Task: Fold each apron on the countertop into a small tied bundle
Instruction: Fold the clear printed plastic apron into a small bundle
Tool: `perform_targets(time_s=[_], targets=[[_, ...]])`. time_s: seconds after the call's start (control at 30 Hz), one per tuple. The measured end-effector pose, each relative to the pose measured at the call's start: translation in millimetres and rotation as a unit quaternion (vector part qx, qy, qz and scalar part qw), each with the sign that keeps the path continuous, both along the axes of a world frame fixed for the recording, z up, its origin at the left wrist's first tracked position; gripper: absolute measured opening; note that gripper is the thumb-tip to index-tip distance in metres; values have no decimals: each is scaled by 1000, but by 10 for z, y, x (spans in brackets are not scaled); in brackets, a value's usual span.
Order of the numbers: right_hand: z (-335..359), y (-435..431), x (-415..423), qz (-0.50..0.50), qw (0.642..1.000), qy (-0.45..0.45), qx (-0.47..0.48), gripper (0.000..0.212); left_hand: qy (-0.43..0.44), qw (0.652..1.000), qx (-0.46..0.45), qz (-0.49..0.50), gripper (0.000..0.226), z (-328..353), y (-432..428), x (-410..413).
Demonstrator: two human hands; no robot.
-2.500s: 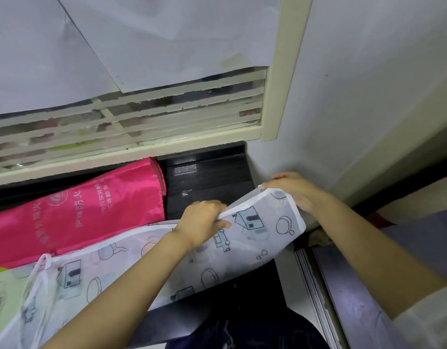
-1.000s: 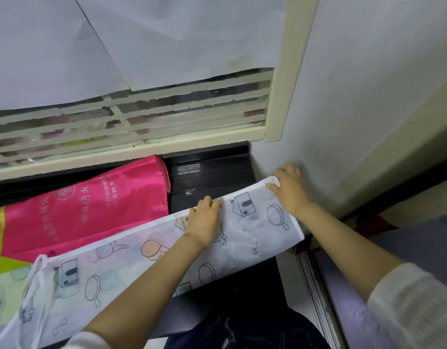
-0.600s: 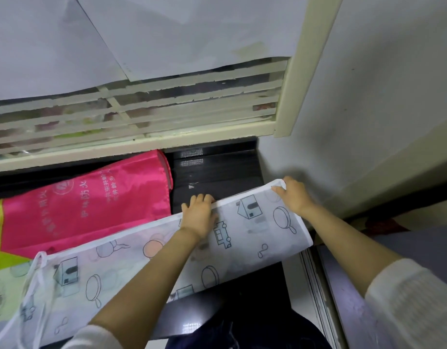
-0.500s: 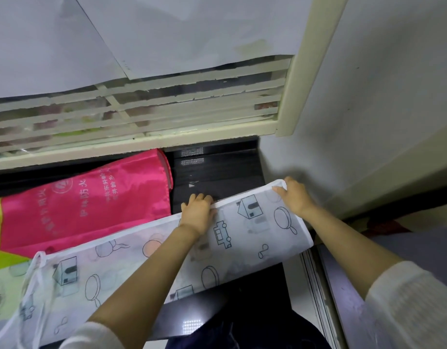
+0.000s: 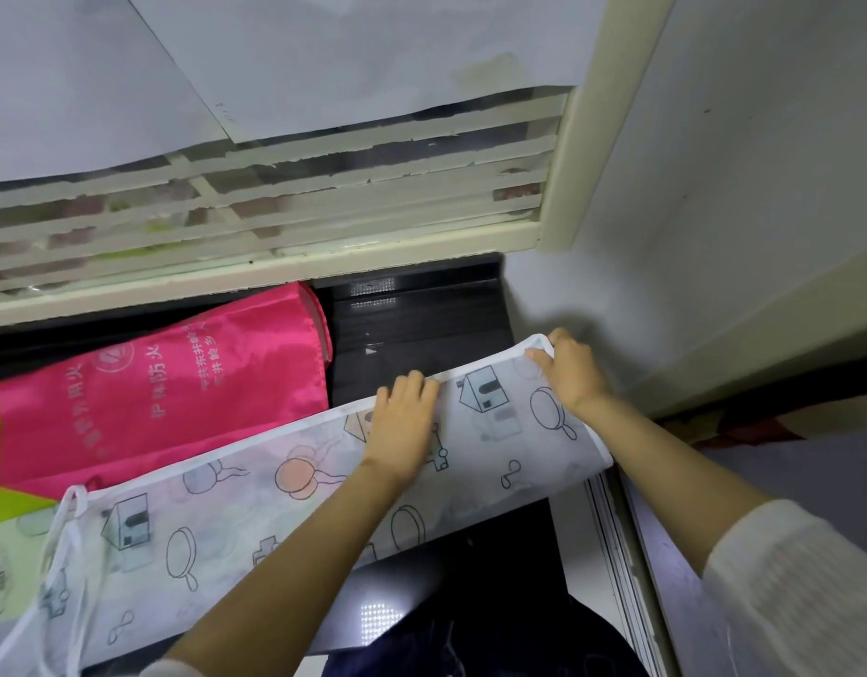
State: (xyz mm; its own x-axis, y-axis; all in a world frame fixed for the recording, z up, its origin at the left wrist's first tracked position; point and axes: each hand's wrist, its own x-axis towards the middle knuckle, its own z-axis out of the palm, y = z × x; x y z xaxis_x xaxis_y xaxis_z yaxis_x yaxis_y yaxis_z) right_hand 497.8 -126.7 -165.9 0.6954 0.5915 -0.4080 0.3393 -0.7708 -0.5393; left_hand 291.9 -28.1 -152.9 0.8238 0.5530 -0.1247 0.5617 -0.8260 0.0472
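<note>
Pink apron (image 5: 177, 383) lies far left on the dark desk (image 5: 422, 324). White printed apron (image 5: 226, 505) lies as a long folded band across the desk, ties (image 5: 65, 510) trailing left. Left hand (image 5: 402, 422) flat at its far edge, fingers straight, pressing. Right hand (image 5: 573, 373) pinches the right corner. Cloth looks thin, limp, probably slippery: best held by hems and corners.
</note>
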Motion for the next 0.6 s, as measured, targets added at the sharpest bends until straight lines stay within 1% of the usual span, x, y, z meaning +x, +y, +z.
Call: perform_targets(time_s=[0.07,0.1,0.13,0.17,0.2,0.23,0.27,0.3,0.37,0.43,0.5,0.57,0.6], targets=[[52,8,0,2,1000,-12,1,29,25,999,-11,-34,42,-97,-214,-77],[77,17,-6,2,1000,-16,8,28,47,998,-33,-27,42,-163,-288,-122],[124,25,-30,8,1000,-25,16,26,89,994,-63,-21,47,-212,-356,-164],[166,21,-77,28,998,-47,24,26,116,990,-76,-13,51,-296,-399,-218],[216,7,-142,66,993,-86,38,32,121,989,-84,-8,53,-376,-415,-256],[256,-19,-237,123,980,-145,56,44,102,991,-83,-6,53,-457,-413,-292],[275,-61,-380,200,954,-212,71,55,79,994,-80,-2,53,-505,-409,-317],[245,-119,-555,273,923,-259,78,61,63,995,-80,2,54,-533,-401,-332],[61,-309,-924,369,889,-263,72,59,45,996,-76,13,56,-538,-389,-340],[-127,-536,-1170,418,881,-220,12,57,33,997,-68,17,56,-532,-379,-337],[-323,-703,-1170,408,890,-204,-32,64,29,998,-58,7,56,-552,-383,-349],[-348,-739,-1093,358,910,-197,-67,73,52,994,-92,14,56,-527,-382,-334],[-307,-732,-1074,335,923,-175,-76,75,71,991,-109,22,57,-519,-377,-320]])
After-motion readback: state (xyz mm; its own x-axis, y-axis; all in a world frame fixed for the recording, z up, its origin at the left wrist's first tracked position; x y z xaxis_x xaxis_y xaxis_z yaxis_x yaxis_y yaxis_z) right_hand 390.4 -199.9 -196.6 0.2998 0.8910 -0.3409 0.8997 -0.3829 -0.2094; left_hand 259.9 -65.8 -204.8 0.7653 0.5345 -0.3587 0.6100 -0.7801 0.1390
